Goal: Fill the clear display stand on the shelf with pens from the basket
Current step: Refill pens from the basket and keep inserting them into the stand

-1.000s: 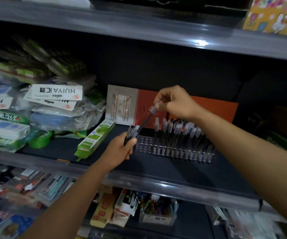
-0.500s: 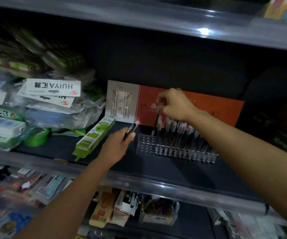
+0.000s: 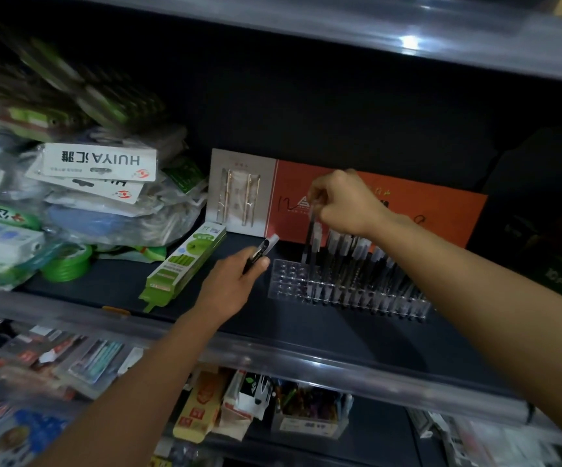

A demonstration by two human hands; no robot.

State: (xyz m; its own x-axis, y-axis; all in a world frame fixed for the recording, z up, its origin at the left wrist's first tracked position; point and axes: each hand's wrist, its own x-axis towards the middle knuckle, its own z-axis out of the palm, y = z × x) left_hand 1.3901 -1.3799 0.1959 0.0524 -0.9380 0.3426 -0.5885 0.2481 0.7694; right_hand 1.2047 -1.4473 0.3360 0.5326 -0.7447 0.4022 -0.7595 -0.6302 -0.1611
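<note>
Centre frame: stand (image 3: 286, 278) on shelf (image 3: 306, 352), right rows filled, left holes bare. Right hand (image 3: 347, 203) pinches a pen (image 3: 310, 237) upright at the filled rows' left edge. Left hand (image 3: 235, 281) grips spare pens (image 3: 262, 252) just left. Orange box (image 3: 441, 214) stands behind; green pack (image 3: 185, 264) and bagged stock (image 3: 97, 203) crowd the left.

One clear stand (image 3: 288, 281), two hands (image 3: 235, 281), many pens (image 3: 357, 264)

Right hand (image 3: 343, 203) pinches a pen (image 3: 310, 237) over the clear stand (image 3: 286, 278); left hand (image 3: 235, 284) grips spare pens (image 3: 262, 251).
</note>
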